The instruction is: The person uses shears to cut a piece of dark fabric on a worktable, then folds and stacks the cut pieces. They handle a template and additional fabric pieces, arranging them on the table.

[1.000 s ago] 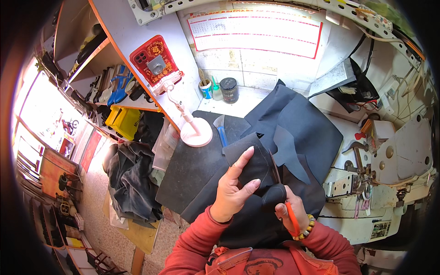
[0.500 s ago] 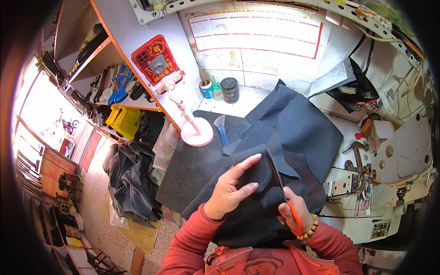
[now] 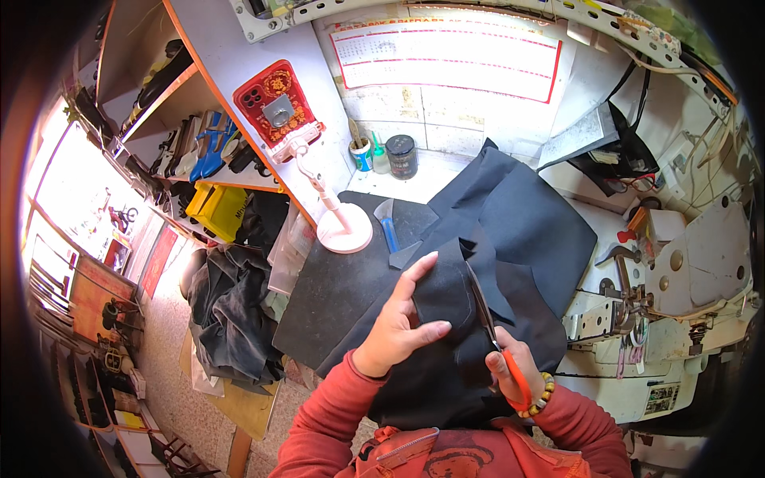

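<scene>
My right hand [image 3: 514, 368] grips a pair of scissors [image 3: 519, 382] by the orange handles. Their dark blades point up and away, along the right edge of a black leather-like piece [image 3: 443, 293]. That piece is held by my left hand [image 3: 398, 327], with the thumb on its near face and the index finger stretched along its left side; the other fingers are partly hidden behind it. Beneath both hands, larger black sheets [image 3: 526, 207] are spread over the work surface. A knife with a blue handle [image 3: 389, 233] lies beyond my left hand.
A pink stand [image 3: 344, 229] carrying a red-cased phone [image 3: 275, 103] rises from the dark mat [image 3: 319, 303]. Behind are a black jar [image 3: 402, 156] and a small green-tipped bottle [image 3: 379, 155]. At right stands a sewing machine [image 3: 685, 271]; shoes [image 3: 209, 147] fill shelves at left.
The black piece has turned in my left hand, and its lower rounded part no longer shows. The scissor blades now show more plainly along its right edge. My left hand shifted slightly.
</scene>
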A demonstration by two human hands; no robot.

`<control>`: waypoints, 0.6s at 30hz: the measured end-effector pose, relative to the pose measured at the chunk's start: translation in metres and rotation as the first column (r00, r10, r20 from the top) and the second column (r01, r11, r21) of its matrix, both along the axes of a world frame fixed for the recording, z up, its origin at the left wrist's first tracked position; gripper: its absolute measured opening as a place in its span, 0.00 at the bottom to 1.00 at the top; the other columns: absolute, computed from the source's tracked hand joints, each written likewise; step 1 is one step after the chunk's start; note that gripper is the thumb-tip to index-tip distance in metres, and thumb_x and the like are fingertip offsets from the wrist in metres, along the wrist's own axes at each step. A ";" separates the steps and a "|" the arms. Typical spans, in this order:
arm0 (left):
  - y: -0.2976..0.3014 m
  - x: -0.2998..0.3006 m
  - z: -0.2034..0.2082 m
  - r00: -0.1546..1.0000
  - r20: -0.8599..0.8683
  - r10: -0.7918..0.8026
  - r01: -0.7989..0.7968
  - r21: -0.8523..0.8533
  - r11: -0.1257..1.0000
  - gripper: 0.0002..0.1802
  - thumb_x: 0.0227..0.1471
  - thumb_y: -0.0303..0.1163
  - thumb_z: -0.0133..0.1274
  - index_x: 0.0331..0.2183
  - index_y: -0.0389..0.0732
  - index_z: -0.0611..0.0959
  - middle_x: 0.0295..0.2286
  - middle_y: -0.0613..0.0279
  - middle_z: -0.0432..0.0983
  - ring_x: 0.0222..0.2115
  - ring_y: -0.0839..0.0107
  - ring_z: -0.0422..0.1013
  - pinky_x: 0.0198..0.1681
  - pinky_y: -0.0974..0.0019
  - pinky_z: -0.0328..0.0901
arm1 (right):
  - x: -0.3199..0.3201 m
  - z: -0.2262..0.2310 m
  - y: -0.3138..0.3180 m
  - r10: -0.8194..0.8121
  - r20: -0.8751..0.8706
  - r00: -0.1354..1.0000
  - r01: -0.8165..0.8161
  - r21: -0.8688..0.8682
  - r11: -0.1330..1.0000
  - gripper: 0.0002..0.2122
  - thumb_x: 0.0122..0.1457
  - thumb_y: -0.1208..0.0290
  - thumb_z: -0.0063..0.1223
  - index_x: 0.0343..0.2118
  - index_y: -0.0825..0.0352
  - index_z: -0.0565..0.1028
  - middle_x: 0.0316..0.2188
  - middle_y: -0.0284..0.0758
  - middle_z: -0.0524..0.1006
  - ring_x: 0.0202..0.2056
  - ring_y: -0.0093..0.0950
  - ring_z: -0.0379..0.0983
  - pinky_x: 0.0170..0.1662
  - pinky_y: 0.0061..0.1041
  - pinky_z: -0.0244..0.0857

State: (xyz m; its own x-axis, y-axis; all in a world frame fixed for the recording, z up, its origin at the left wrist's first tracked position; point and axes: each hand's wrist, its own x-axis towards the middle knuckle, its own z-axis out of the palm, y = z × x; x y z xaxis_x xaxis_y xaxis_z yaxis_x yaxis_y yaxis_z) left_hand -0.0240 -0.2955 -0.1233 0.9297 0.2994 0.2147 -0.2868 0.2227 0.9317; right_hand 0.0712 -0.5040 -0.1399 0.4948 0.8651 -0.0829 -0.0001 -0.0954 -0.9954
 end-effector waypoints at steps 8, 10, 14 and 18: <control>0.005 0.014 -0.001 0.966 -0.006 0.257 -0.257 -0.006 0.966 0.32 0.46 0.18 0.60 0.55 0.33 0.71 0.49 0.60 0.70 0.49 0.74 0.66 0.55 0.70 0.61 | -0.005 -0.005 0.006 0.076 -0.081 0.994 -0.071 0.058 0.996 0.36 0.58 0.38 0.46 0.51 0.72 0.64 0.20 0.28 0.67 0.20 0.15 0.60 0.23 0.15 0.55; 0.002 0.015 -0.001 0.963 0.015 0.270 -0.271 0.042 0.962 0.33 0.46 0.18 0.60 0.55 0.33 0.71 0.49 0.60 0.69 0.49 0.74 0.66 0.55 0.71 0.60 | -0.004 -0.006 0.007 0.059 0.006 0.998 -0.059 0.067 0.996 0.36 0.59 0.38 0.45 0.52 0.72 0.64 0.21 0.28 0.67 0.19 0.15 0.60 0.23 0.15 0.55; -0.004 0.013 0.002 0.956 0.033 0.292 -0.294 0.132 0.947 0.31 0.48 0.21 0.58 0.56 0.37 0.71 0.50 0.61 0.70 0.51 0.74 0.65 0.57 0.70 0.57 | -0.005 -0.007 0.009 0.000 0.148 0.989 -0.009 0.062 0.998 0.35 0.59 0.38 0.45 0.52 0.72 0.64 0.21 0.27 0.67 0.19 0.14 0.60 0.22 0.15 0.54; -0.006 0.011 0.005 0.946 0.039 0.321 -0.322 0.211 0.923 0.33 0.48 0.21 0.58 0.57 0.37 0.70 0.51 0.60 0.70 0.52 0.72 0.64 0.58 0.69 0.56 | -0.007 -0.009 0.007 -0.020 0.084 0.996 0.015 0.063 0.998 0.32 0.59 0.41 0.48 0.50 0.71 0.67 0.20 0.28 0.67 0.19 0.16 0.62 0.24 0.16 0.56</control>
